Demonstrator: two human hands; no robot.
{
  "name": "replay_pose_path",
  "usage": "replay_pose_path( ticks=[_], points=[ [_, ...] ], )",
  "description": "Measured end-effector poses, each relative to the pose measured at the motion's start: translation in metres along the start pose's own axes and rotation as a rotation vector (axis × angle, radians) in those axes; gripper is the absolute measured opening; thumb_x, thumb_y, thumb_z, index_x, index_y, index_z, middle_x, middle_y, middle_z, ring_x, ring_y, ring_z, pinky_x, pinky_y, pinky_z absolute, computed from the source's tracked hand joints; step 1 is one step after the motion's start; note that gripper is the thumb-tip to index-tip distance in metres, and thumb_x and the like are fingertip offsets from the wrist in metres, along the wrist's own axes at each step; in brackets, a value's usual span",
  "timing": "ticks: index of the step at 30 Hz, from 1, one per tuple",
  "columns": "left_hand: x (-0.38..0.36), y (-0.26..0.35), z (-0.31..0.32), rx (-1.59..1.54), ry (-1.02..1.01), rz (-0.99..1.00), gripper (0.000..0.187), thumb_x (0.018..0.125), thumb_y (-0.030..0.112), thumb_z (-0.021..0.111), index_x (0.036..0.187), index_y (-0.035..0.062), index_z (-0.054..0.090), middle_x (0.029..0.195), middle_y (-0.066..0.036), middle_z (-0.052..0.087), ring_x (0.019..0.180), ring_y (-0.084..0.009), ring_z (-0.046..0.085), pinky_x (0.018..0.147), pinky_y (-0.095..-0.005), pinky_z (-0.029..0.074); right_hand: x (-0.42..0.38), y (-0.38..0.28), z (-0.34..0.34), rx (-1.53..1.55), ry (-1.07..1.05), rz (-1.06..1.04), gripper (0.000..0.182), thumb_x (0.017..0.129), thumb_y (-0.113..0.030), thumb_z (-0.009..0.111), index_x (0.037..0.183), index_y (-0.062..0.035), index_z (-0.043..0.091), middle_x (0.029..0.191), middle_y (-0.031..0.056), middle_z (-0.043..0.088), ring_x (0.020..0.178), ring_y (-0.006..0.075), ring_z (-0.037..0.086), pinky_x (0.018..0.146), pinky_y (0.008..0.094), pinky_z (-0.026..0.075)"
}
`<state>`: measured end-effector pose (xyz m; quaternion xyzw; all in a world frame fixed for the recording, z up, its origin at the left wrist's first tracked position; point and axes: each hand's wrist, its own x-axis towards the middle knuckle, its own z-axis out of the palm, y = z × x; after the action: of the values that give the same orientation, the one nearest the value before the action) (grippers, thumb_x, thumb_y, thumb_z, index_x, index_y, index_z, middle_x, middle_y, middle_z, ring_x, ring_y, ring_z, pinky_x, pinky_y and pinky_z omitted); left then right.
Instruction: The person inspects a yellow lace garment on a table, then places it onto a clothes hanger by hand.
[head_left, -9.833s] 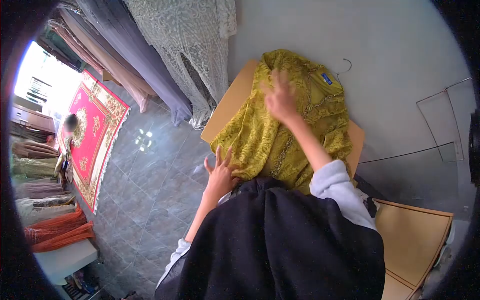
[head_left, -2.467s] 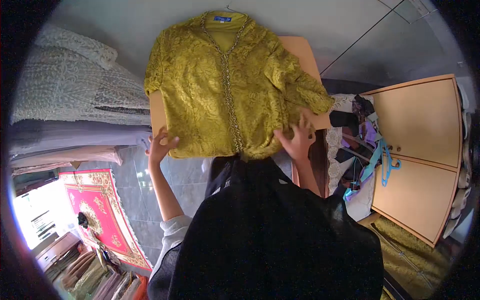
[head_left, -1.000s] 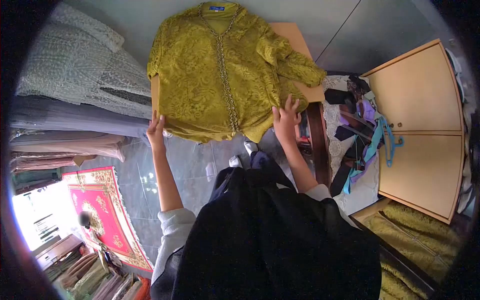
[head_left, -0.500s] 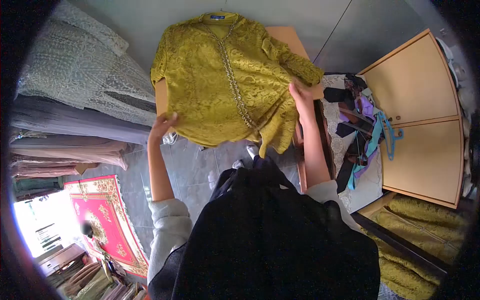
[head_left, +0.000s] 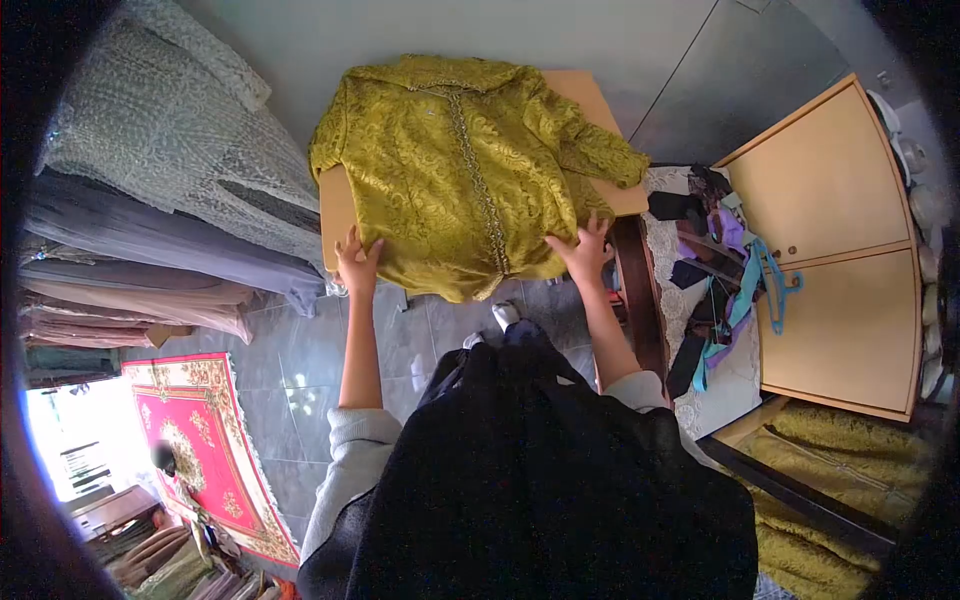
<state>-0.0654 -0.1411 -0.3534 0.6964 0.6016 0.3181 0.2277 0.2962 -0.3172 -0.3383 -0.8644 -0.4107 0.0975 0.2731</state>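
Note:
A mustard-yellow lace blouse (head_left: 420, 190) with a beaded trim down its front lies spread over a small light-wood table (head_left: 335, 210). Its collar points to the far side, and its hem hangs over the near edge. At the hem's left corner is my left hand (head_left: 358, 264), fingers apart, beside the cloth at the table edge. My right hand (head_left: 585, 252) rests on the hem's right side with thumb and fingers spread. One sleeve stretches out to the right past the table top.
Long gowns (head_left: 180, 150) hang along the left. A blue hanger (head_left: 783, 285) and dark, purple and teal cloth pieces lie on a lace-covered surface (head_left: 730, 385) to the right, beside a wooden cabinet (head_left: 840, 210). A red patterned rug (head_left: 205, 420) lies at lower left.
The blouse's lifted right side and hem have come down flatter on the table, and its collar now looks folded over. My right hand has moved down and left; my left hand shifted slightly right.

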Motion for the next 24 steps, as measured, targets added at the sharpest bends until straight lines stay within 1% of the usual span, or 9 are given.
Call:
replay_pose_path(
  ticks=[4,5,6,7,9,10,13,19,24],
  points=[
    [0.008,-0.012,-0.006,-0.35,-0.117,-0.08,0.039,0.076,0.027,0.07,0.105,0.0024,0.059,0.115,-0.008,0.058,0.111,-0.0245,0.048,0.1,-0.0384,0.029,0.005,0.005,0.007,-0.089,0.088,-0.129,0.046,0.07,-0.045,0.07,0.064,0.0004,0.062,0.138,0.0152,0.037,0.129,0.042,0.024,0.087,0.0712,0.023],
    [0.008,-0.01,-0.008,-0.459,-0.229,-0.229,0.042,0.078,0.025,0.069,0.112,0.0029,0.056,0.105,-0.009,0.062,0.103,-0.0218,0.052,0.098,-0.0356,0.033,0.006,-0.001,-0.003,-0.083,0.032,-0.115,0.041,0.072,-0.043,0.069,0.076,-0.0018,0.067,0.137,0.0127,0.039,0.13,0.0397,0.024,0.087,0.0721,0.02],
    [0.008,-0.006,-0.008,-0.677,-0.321,-0.192,0.058,0.075,0.032,0.071,0.119,0.0023,0.049,0.121,-0.012,0.054,0.109,-0.023,0.052,0.103,-0.0388,0.022,0.009,0.003,-0.002,0.142,0.022,-0.172,0.04,0.072,-0.041,0.069,0.084,-0.0036,0.067,0.137,0.0127,0.039,0.13,0.0393,0.024,0.091,0.0684,0.02],
    [0.006,-0.004,-0.008,-0.677,-0.318,-0.195,0.058,0.075,0.032,0.071,0.119,0.0023,0.049,0.121,-0.012,0.054,0.109,-0.023,0.052,0.103,-0.0388,0.022,0.011,0.003,-0.004,0.367,0.012,-0.229,0.04,0.073,-0.04,0.068,0.092,-0.0053,0.068,0.137,0.0126,0.04,0.13,0.0388,0.024,0.096,0.0646,0.02],
    [0.003,0.028,-0.026,0.019,-0.43,0.127,0.076,0.07,0.038,0.074,0.128,0.0029,0.04,0.128,-0.015,0.048,0.121,-0.0301,0.041,0.103,-0.048,0.021,0.007,-0.017,-0.023,0.237,-0.05,-0.143,0.039,0.074,-0.035,0.069,0.101,-0.0071,0.065,0.135,0.0131,0.042,0.13,0.0368,0.026,0.101,0.0524,0.024],
    [0.004,-0.004,-0.003,0.244,-0.41,0.204,0.088,0.064,0.042,0.077,0.132,0.0051,0.035,0.133,-0.017,0.041,0.13,-0.0401,0.022,0.102,-0.0559,0.018,0.009,-0.017,-0.022,0.414,-0.112,-0.117,0.039,0.074,-0.033,0.069,0.103,-0.0062,0.064,0.134,0.0137,0.043,0.129,0.0354,0.028,0.102,0.047,0.025],
    [-0.005,0.022,-0.003,0.298,-0.255,-0.006,0.092,0.061,0.042,0.078,0.135,0.0101,0.033,0.137,-0.016,0.038,0.131,-0.0472,0.01,0.102,-0.0579,0.016,0.012,-0.012,-0.017,0.76,-0.236,-0.045,0.042,0.076,-0.028,0.07,0.108,-0.0015,0.061,0.131,0.0173,0.045,0.128,0.0301,0.033,0.103,0.0394,0.026],
    [0.012,-0.011,-0.015,-0.072,-0.068,0.134,0.068,0.066,0.026,0.077,0.126,0.0104,0.048,0.134,-0.016,0.042,0.134,-0.0365,0.017,0.105,-0.0439,0.021,0.014,-0.033,-0.06,0.787,-0.135,0.017,0.038,0.078,-0.019,0.07,0.108,0.0019,0.06,0.096,0.0073,0.065,0.083,0.0168,0.06,0.079,0.0306,0.046],
    [0.063,0.025,-0.067,-0.091,-0.157,0.145,0.069,0.073,0.033,0.071,0.133,0.0197,0.041,0.133,-0.019,0.042,0.131,-0.0278,0.029,0.107,-0.044,0.014,0.044,-0.059,-0.105,0.731,-0.015,-0.149,0.052,0.075,-0.023,0.072,0.121,-0.0055,0.054,0.11,0.0076,0.06,0.097,0.0176,0.057,0.085,0.0323,0.045]
  ],
)
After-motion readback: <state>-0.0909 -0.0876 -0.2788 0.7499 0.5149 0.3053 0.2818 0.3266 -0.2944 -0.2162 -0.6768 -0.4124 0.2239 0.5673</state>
